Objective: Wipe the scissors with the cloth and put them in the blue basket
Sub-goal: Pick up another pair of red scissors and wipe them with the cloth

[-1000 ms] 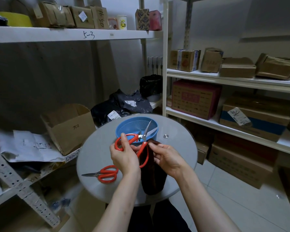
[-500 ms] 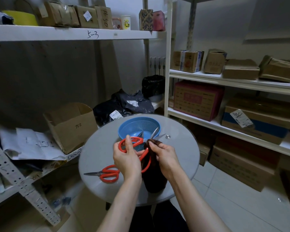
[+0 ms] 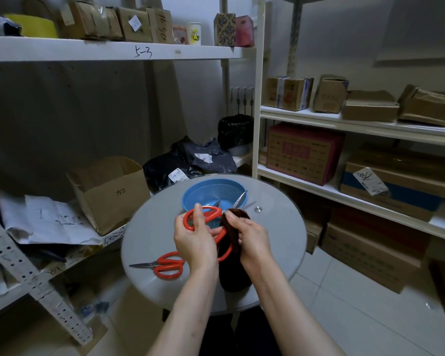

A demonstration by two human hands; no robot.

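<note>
Cloth [image 3: 232, 233] slid up held scissors [image 3: 208, 209] blades, handles in left hand [image 3: 194, 242]

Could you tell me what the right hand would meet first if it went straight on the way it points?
Probably the blue basket: the right hand, gripping the cloth round the scissors, points forward-left towards it; depth is unclear.

You're standing in a storeroom: white metal shelving [image 3: 357, 124] loaded with taped brown cardboard boxes [image 3: 288, 93], labelled black plastic parcel bags [image 3: 190, 160] beside.
</note>
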